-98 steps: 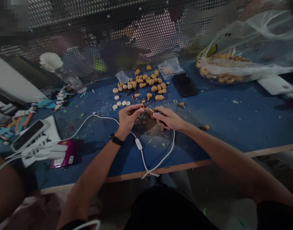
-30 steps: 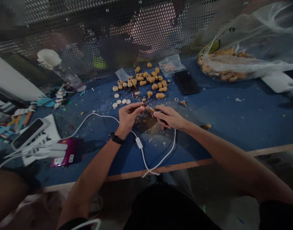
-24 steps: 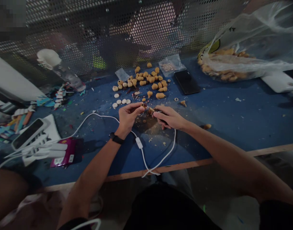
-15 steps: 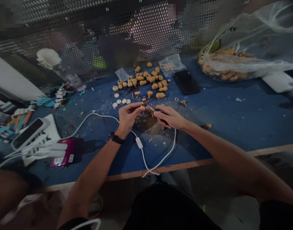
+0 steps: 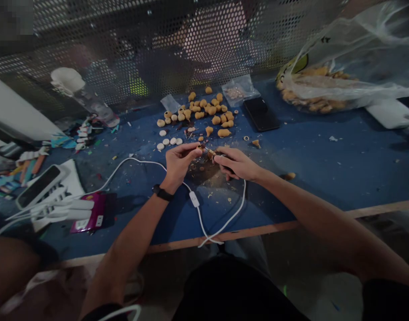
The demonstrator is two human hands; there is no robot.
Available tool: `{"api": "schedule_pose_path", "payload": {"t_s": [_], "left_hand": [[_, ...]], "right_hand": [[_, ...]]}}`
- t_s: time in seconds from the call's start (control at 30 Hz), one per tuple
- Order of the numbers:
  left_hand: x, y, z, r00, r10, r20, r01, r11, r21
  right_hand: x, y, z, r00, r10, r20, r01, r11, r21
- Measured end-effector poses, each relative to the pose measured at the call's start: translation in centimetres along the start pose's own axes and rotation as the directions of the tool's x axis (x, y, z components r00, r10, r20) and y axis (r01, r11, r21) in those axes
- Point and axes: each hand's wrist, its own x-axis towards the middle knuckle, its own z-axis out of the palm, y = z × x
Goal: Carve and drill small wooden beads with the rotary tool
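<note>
My left hand (image 5: 183,161), with a dark band on the wrist, pinches a small cut tan gourd (image 5: 200,147) with a dark opening. My right hand (image 5: 237,162) is closed round a corded pen-like tool (image 5: 210,152) with a dark handle and a thin metal tip. The tip points left and meets the gourd at its opening, though fingers partly hide the contact. A white cord (image 5: 242,203) runs from the tool to an inline switch (image 5: 194,199). Several whole small gourds (image 5: 211,109) lie behind my hands, beside several pale round discs (image 5: 173,141).
A black phone (image 5: 261,114) and a small plastic packet (image 5: 240,88) lie at the back. A clear bag of gourds (image 5: 320,91) sits back right. On the left are a purple box (image 5: 99,209), a white-edged phone (image 5: 40,186) and a plastic bottle (image 5: 97,107). Perforated metal (image 5: 211,40) stands behind.
</note>
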Motion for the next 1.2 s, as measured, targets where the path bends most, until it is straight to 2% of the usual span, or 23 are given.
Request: {"api": "schedule_pose_path", "payload": {"t_s": [0.3,0.5,0.67,1.2], "left_hand": [[0.05,-0.31,-0.07,1.000,-0.003,0.030,0.003,1.000,0.017],[-0.08,-0.18,0.03,0.995,0.014,0.100,-0.013,1.000,-0.012],[-0.05,-0.27,-0.20,0.993,0.013,0.115,-0.014,1.000,0.007],[0.10,-0.18,0.08,1.000,-0.019,0.018,0.019,0.999,-0.034]], "right_hand": [[0.23,0.09,-0.28,1.000,0.001,-0.015,0.001,0.993,0.119],[0.14,0.02,-0.22,1.000,0.018,-0.013,-0.016,0.994,0.107],[0.07,0.12,-0.23,1.000,0.020,-0.005,-0.019,0.995,0.093],[0.06,0.27,-0.03,0.999,0.026,-0.041,-0.025,0.999,0.029]]}}
